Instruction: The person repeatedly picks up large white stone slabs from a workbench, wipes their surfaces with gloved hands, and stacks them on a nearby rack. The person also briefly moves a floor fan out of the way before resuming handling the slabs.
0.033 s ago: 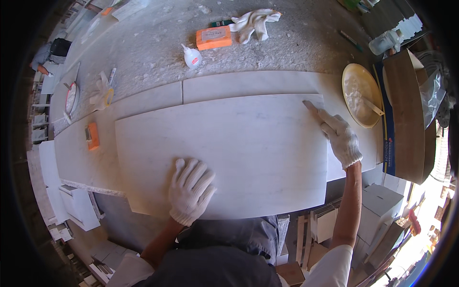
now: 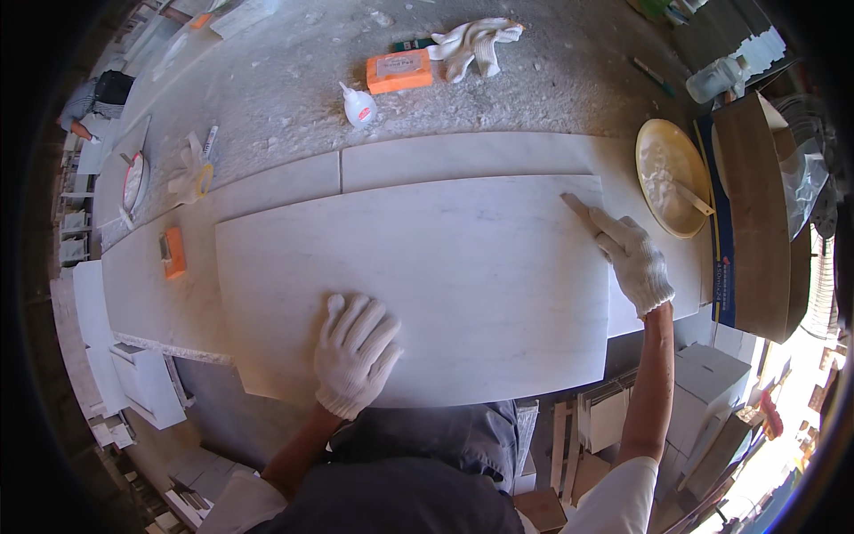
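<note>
A large pale marble slab (image 2: 418, 267) with faint grey veining lies flat in front of me, its near edge close to my body. My left hand (image 2: 358, 351), in a white knitted glove, rests on the slab's near left part with fingers stretched out. At the slab's far right corner, my gloved right hand (image 2: 633, 256) is closed round a flat scraper (image 2: 580, 208). The scraper's blade points away and to the left over the slab's surface; its handle is hidden in my grip.
Other stone pieces (image 2: 409, 160) lie under and behind the slab. A yellow bowl (image 2: 654, 151) of white paste with a spatula stands at right, beside a cardboard box (image 2: 752, 214). Farther back are a squeeze bottle (image 2: 359, 107), an orange sanding block (image 2: 400, 71) and gloves (image 2: 476, 44). Someone works far left.
The scraper's tip has shifted very slightly nearer and to the left with my right hand. My left hand and the slab have stayed in place.
</note>
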Demonstrator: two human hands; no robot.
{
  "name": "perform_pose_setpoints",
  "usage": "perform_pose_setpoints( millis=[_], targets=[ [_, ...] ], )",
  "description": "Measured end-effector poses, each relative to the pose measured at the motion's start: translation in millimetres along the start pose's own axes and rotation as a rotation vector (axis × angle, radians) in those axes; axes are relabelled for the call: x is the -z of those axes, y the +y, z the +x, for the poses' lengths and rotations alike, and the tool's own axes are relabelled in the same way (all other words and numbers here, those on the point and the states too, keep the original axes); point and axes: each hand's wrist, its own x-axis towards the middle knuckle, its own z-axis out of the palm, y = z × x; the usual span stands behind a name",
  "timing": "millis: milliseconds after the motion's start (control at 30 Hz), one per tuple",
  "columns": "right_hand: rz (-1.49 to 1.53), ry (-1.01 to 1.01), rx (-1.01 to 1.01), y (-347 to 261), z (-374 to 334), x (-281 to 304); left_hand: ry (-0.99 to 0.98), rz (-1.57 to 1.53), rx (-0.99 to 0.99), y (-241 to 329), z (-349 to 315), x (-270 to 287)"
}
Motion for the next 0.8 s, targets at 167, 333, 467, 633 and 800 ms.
perform_pose_setpoints(
  millis=[167,333,467,633,800],
  targets=[
    [0.07,0.016,0.063,2.3,8.3,1.5,-0.015,-0.027,0.013,-0.1,-1.7,-1.6],
    [-0.015,-0.01,0.157,13.7,-1.3,-1.4,0.031,0.022,-0.006,1.1,-8.8,-0.3],
    [0.304,-0.004,0.131,35.4,-26.6,31.1,-0.027,-0.017,0.03,-5.0,-21.9,5.1],
    [-0.024,0.504,-0.108,74.7,-31.9,93.2,0.181,0.097,0.271,-39.7,-79.5,33.4],
    [-0.474,0.533,-0.071,83.0,-16.2,90.7,0.382,0.303,0.745,-86.8,-152.9,58.4]
  ],
)
